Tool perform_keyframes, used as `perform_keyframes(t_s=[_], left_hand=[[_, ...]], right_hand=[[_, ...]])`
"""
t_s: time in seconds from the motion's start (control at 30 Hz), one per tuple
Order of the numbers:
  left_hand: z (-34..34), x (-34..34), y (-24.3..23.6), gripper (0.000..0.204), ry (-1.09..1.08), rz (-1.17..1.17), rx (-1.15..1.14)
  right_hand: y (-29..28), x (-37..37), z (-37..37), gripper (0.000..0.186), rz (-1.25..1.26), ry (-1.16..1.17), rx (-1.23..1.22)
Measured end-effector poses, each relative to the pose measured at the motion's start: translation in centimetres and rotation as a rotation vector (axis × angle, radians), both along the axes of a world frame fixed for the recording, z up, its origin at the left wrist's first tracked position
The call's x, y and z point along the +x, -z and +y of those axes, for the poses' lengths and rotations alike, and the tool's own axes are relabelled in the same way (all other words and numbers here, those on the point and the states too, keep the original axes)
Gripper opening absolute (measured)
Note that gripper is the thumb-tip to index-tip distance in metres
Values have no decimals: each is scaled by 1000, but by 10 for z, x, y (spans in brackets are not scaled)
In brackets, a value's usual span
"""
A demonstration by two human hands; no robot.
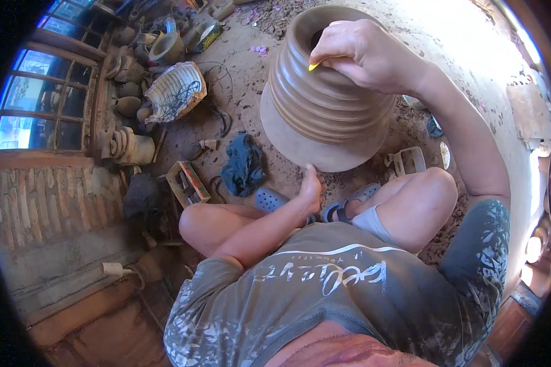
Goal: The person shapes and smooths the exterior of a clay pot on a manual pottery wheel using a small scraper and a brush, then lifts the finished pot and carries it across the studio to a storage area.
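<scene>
A large ribbed clay pot [300,92] with a wide dark mouth stands upright on a pale round base [312,156] in front of me. My right hand [361,55] is closed on a small thin yellow tool [314,65] at the pot's upper ridges, just below the mouth; much of the tool is hidden by my fingers. My left hand [312,186] is low at the near side, its fingers stretched out and touching the edge of the base.
A blue cloth [242,165], a box of tools [187,183], a cracked ribbed vessel [174,92], small pots [127,107] and loose clay debris lie to the left, below a window [40,98]. A plastic handled item [410,160] lies right of the base. My crossed legs and sandals [272,199] are close.
</scene>
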State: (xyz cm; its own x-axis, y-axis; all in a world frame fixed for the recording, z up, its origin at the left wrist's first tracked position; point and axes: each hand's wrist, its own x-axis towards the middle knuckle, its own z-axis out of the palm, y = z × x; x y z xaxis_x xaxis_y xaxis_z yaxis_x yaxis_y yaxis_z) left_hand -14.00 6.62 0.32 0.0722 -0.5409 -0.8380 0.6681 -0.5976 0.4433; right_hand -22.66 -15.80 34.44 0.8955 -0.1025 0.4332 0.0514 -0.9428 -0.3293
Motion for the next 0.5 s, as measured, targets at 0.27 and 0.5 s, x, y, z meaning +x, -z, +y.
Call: perform_keyframes(t_s=[0.27, 0.5], left_hand=[[-76, 156, -24, 79, -358, -584, -153], [-19, 80, -7, 103, 162, -1226, -258]], right_hand=[[2, -4, -2, 12, -23, -37, 26], [-6, 8, 14, 13, 25, -64, 119]])
